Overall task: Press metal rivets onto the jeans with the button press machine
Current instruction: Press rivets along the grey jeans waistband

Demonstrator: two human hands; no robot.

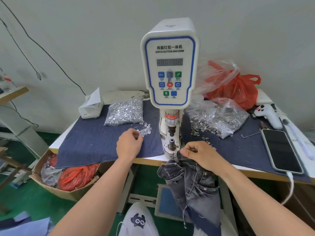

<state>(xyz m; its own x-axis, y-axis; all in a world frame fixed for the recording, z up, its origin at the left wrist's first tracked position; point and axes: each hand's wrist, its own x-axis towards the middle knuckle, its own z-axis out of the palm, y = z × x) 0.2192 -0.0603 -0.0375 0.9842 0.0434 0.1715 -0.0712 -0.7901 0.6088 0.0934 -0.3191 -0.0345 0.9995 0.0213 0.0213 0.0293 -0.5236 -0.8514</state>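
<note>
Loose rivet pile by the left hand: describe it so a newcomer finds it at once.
Start at the white servo button machine mid-table and look to its left on the blue denim cloth. In front of the clear bag of flat silver pieces lies the loose rivet pile, with the left hand at its edge. Unlike its bagged neighbours, it lies loose on the cloth.

A plain, pale wall [85,40] backs the workshop corner, black cables [34,40] trailing down across it. The floor [34,198] is painted green. A light-topped table [146,161] — draped in dark blue cloth [88,147] — stands against the wall; a cardboard box [56,189] of red plastic bags sits beneath its left end. Another wooden-edged bench [13,94] shows at far left — soft, even light throughout.
</note>
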